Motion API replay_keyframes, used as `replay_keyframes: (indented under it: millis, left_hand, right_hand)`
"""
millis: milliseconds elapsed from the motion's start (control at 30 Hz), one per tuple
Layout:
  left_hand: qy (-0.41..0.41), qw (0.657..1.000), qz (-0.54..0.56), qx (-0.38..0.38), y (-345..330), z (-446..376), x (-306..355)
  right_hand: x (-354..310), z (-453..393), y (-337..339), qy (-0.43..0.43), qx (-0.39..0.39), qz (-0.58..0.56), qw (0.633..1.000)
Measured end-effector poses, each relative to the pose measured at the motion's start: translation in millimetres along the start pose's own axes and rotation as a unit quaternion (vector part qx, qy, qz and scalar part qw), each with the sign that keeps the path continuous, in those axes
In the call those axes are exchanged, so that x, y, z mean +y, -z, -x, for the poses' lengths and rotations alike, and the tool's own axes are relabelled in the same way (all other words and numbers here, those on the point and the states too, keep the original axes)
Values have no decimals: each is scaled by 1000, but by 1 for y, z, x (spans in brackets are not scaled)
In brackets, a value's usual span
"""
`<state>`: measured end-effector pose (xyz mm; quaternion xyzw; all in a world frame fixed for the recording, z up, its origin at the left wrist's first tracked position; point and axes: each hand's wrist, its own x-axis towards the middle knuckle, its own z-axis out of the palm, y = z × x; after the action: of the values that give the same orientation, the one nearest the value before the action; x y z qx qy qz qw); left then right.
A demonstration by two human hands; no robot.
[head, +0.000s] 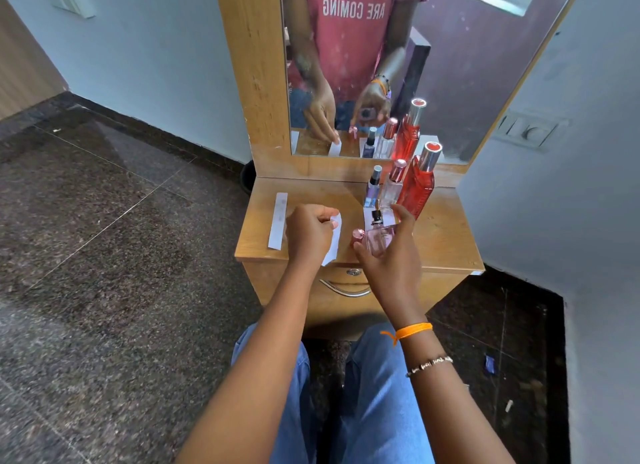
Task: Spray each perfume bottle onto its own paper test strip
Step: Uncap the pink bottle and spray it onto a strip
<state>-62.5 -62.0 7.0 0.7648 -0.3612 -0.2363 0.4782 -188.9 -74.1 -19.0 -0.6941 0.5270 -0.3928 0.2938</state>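
Observation:
My right hand (393, 255) grips a small pink perfume bottle (378, 237) with a black spray nozzle, held just above the wooden dresser top (446, 235). Its round pink cap (358, 235) sits beside the bottle, by my thumb. My left hand (309, 233) pinches a white paper strip (333, 241), held upright just left of the bottle. Another white strip (278, 220) lies flat at the left of the top. At the back stand a tall red bottle (418, 184), a slim clear bottle with a pink cap (392, 185) and a small purple spray bottle (373, 186).
A mirror (467, 65) rises behind the dresser and reflects the bottles and my hands. A drawer with a metal handle (344, 288) faces my knees. White paper (367, 217) lies under the bottles. Walls close in on the right; dark stone floor lies to the left.

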Motion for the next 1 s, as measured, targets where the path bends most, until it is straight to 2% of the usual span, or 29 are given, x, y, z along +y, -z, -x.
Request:
replay_keyframes:
  millis: [100, 200, 300, 633, 867, 1000]
  left_hand:
    - [-4, 999, -50, -1, -3, -1, -7]
    - [-30, 989, -143, 8, -5, -4, -13]
    - [-48, 981, -187, 16, -6, -6, -16]
    - [-71, 972, -223, 22, -9, -12, -21]
    - [-76, 965, -249, 32, -18, -14, -17]
    - [-83, 965, -247, 27, -20, -12, -16]
  right_hand:
    - [1, -4, -8, -10, -34, 19, 999]
    - [0, -6, -14, -4, -19, 36, 999]
    - [-2, -6, -14, -2, -6, 24, 1000]
    - [-4, -15, -16, 31, -41, 17, 999]
    - [0, -11, -5, 15, 18, -52, 998]
    - [2, -7, 3, 13, 25, -73, 997]
